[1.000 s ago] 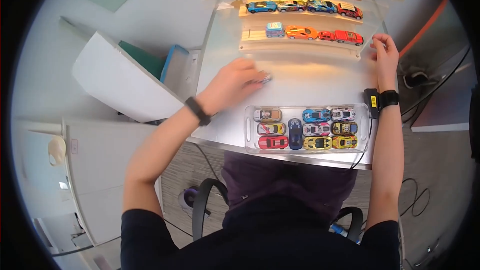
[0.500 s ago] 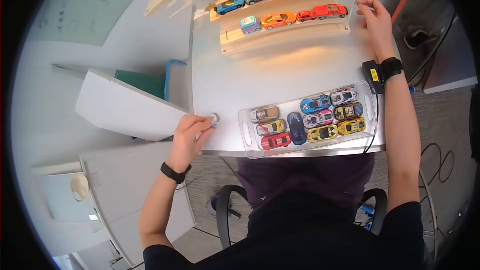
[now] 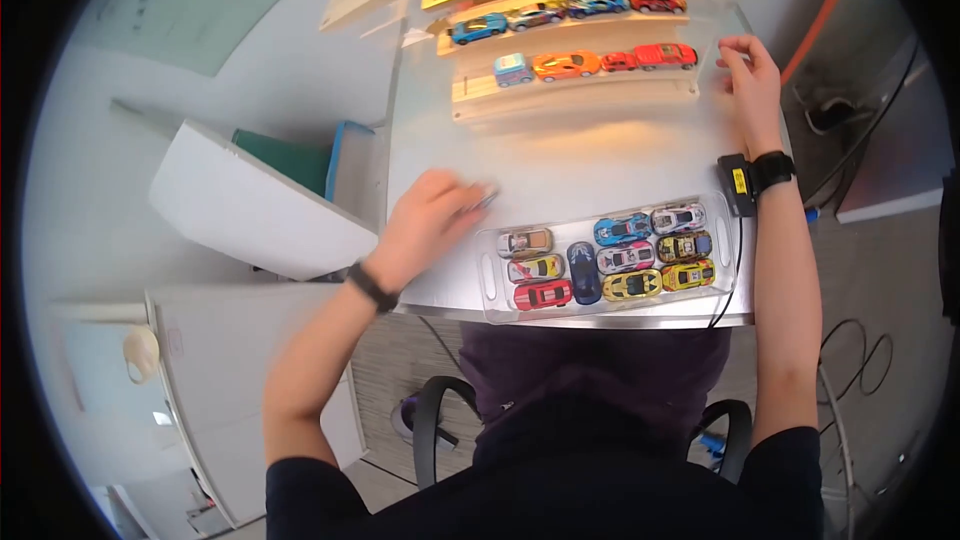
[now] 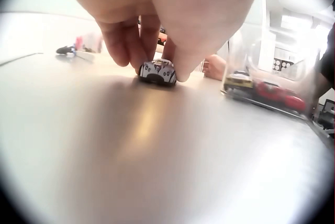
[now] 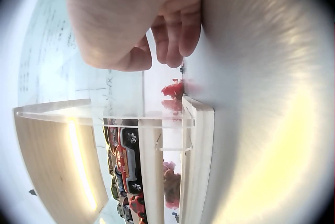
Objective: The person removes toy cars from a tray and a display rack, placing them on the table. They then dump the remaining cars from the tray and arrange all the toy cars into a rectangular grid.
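In the head view my left hand (image 3: pixel 428 223) is over the left part of the table, blurred. Its thumb and fingers pinch a small white-and-black toy car (image 4: pixel 157 73), which sits low against the tabletop with one end toward the left wrist camera. To the right of this hand lies a clear plastic tray (image 3: pixel 572 232) of toy cars. My right hand (image 3: pixel 753 85) rests at the table's right side, beside the display shelf (image 3: pixel 480 108), fingers loosely bent and holding nothing. In the right wrist view its fingertips hang close past the shelf's clear side panel (image 5: pixel 120 117).
Three lit wooden tiers carry rows of toy cars, among them an orange car (image 3: pixel 566 65) and a blue van (image 3: pixel 513 69) on the lowest. A white box-like panel (image 3: pixel 260 205) stands left of the table. A black cable (image 3: pixel 738 270) runs over the front edge.
My left hand first swept left toward the table's left edge with the toy car, then came back to the right and forward. The right hand stays beside the shelf; the head view shifts.
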A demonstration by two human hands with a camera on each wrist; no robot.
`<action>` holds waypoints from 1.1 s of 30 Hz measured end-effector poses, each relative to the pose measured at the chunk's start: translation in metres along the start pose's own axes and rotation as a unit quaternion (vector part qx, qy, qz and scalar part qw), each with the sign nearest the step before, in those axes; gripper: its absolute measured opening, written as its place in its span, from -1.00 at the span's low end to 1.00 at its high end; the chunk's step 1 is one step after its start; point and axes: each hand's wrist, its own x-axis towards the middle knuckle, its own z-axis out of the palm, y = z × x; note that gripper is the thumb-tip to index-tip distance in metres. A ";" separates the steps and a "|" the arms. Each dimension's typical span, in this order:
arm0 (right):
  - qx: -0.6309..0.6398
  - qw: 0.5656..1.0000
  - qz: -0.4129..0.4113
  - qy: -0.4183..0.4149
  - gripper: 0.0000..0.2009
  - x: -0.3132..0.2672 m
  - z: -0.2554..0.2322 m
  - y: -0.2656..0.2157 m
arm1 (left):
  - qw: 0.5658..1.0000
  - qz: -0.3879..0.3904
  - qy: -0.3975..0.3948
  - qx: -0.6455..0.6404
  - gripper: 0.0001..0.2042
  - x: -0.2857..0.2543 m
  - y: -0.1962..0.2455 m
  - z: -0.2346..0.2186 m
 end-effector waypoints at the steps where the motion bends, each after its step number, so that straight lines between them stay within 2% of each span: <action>1: -0.002 1.000 0.003 0.005 -0.84 -0.004 -0.001 0.001 | 1.000 -0.014 -0.006 0.015 -0.68 -0.025 0.000 -0.006; 3: -0.003 1.000 0.002 0.013 -0.84 -0.003 0.001 -0.003 | 0.999 -0.027 0.015 0.036 -0.64 -0.077 0.005 -0.014; 6: -0.004 1.000 -0.001 0.014 -0.85 -0.005 0.005 -0.010 | 0.995 -0.078 0.004 0.061 -0.61 -0.115 0.022 -0.025; 9: 0.001 1.000 -0.003 0.015 -0.85 -0.004 0.006 -0.011 | 0.995 -0.073 0.002 0.068 -0.61 -0.103 0.023 -0.022; 14: -0.008 1.000 0.013 0.009 -0.86 -0.001 0.005 -0.006 | 0.996 -0.007 0.061 0.061 -0.62 -0.008 0.010 0.009; 16: -0.008 1.000 0.014 0.010 -0.86 0.000 0.004 -0.008 | 0.998 -0.009 0.032 0.054 -0.62 0.022 0.006 0.008; 20: -0.003 1.000 0.019 0.010 -0.86 -0.001 0.006 -0.011 | 0.999 -0.020 0.001 0.036 -0.65 0.004 0.007 -0.003; 26: -0.011 1.000 0.010 0.011 -0.85 -0.003 0.003 -0.011 | 0.994 -0.091 -0.036 0.038 -0.67 -0.085 0.032 -0.031; 30: -0.017 1.000 0.006 0.011 -0.86 -0.002 0.004 -0.009 | 0.995 -0.090 -0.032 0.043 -0.65 -0.079 0.033 -0.027; 33: -0.017 1.000 0.009 0.005 -0.86 0.002 0.002 -0.003 | 0.997 -0.056 -0.018 0.045 -0.66 -0.030 0.017 -0.011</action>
